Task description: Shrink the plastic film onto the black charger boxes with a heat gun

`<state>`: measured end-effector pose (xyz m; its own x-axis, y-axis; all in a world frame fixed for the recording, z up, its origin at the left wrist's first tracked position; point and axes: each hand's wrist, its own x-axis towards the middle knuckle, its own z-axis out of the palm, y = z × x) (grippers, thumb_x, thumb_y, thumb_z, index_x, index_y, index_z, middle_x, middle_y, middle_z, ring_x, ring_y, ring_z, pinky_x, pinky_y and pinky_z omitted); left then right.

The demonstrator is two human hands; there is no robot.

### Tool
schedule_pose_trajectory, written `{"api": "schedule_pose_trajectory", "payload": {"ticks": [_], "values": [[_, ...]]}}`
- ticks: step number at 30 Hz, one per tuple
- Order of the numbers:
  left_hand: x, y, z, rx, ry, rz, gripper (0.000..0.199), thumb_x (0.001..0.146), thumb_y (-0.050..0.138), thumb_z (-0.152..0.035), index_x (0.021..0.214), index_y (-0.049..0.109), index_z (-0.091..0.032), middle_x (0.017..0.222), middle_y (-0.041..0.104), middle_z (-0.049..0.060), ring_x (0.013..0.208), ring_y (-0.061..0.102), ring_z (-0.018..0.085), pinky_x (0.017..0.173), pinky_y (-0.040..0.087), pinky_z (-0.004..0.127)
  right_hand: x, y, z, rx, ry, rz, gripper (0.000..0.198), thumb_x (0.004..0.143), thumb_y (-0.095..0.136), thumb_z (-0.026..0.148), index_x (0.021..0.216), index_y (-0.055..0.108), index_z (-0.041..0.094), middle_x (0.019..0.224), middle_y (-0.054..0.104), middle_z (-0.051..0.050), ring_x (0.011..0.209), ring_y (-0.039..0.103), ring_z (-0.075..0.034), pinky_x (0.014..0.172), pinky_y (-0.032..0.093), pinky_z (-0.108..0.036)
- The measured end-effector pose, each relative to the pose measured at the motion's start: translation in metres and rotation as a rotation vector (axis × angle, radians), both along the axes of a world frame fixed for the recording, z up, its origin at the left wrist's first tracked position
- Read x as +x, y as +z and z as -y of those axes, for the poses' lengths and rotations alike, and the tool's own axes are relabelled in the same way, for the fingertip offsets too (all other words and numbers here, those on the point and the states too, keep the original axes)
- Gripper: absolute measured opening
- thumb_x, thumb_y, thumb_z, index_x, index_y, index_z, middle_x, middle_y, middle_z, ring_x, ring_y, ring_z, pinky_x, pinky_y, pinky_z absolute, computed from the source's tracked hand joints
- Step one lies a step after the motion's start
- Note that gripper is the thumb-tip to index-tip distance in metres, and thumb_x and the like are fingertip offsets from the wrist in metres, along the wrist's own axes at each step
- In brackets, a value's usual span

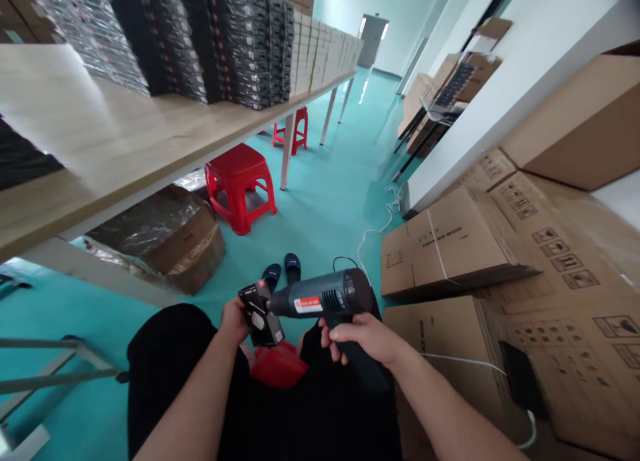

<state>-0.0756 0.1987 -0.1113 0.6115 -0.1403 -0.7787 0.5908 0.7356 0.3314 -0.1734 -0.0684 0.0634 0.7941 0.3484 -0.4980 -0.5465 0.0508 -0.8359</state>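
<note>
At the lower centre of the frame, the right hand (pixel 367 337) is gripping the handle of a dark heat gun (pixel 327 297), fingers wrapped tight around it. The nozzle is pointing left, just touching a small black packaged box (pixel 260 314). The left hand (pixel 234 319) is holding that box from its left side, fingers pinching its edge; the fingertips themselves are hidden behind it. Both are hovering above the person's lap, with a red stool (pixel 277 366) showing between the knees. Stacked cardboard cartons (pixel 450 241) are standing at the right, and a long worktop (pixel 150 141) carrying stacked black boxes is running along the upper left.
</note>
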Motion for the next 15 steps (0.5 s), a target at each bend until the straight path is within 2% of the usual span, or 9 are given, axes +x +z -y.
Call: {"api": "schedule_pose_trajectory", "payload": {"ticks": [3,6,9,13,15], "values": [[0.003,-0.001,-0.008,0.031,0.002,0.015,0.019,0.052,0.048,-0.014,0.068,0.056,-0.017,0.054,0.059,0.005,0.051,0.059,0.023,0.053,0.052,0.037,-0.013,0.004,0.007,-0.084,0.107,-0.050,0.024,0.071,0.060,0.019,0.093,0.064,0.012,0.076,0.067,-0.006,0.056,0.060,-0.015,0.049,0.045,-0.026],[0.008,-0.001,-0.012,0.018,0.044,0.008,0.018,0.052,0.048,-0.015,0.069,0.055,-0.017,0.057,0.060,0.006,0.052,0.060,0.024,0.054,0.051,0.038,-0.026,0.002,0.016,-0.120,0.115,-0.100,0.024,0.068,0.061,0.018,0.092,0.064,0.012,0.075,0.067,-0.005,0.055,0.060,-0.015,0.049,0.045,-0.026],[0.011,0.001,-0.013,0.016,0.072,-0.001,0.018,0.051,0.048,-0.015,0.068,0.055,-0.016,0.057,0.060,0.006,0.051,0.059,0.024,0.054,0.050,0.039,-0.035,-0.014,0.021,-0.103,0.002,-0.126,0.025,0.068,0.061,0.021,0.091,0.064,0.012,0.075,0.068,-0.006,0.055,0.061,-0.015,0.048,0.045,-0.025],[0.004,0.010,-0.012,0.020,0.068,0.079,0.016,0.051,0.049,-0.013,0.065,0.057,-0.015,0.057,0.060,0.005,0.051,0.059,0.022,0.053,0.048,0.035,-0.038,-0.053,0.024,-0.027,-0.246,-0.127,0.031,0.069,0.062,0.037,0.091,0.065,0.016,0.077,0.067,-0.008,0.055,0.061,-0.017,0.045,0.045,-0.027],[0.001,0.020,-0.015,0.093,0.052,0.136,0.008,0.052,0.051,-0.012,0.058,0.056,-0.015,0.052,0.058,0.005,0.046,0.054,0.019,0.050,0.045,0.032,-0.035,-0.073,0.027,-0.059,-0.333,-0.154,0.032,0.066,0.063,0.044,0.087,0.067,0.021,0.077,0.068,-0.008,0.059,0.065,-0.021,0.049,0.051,-0.035]]}}
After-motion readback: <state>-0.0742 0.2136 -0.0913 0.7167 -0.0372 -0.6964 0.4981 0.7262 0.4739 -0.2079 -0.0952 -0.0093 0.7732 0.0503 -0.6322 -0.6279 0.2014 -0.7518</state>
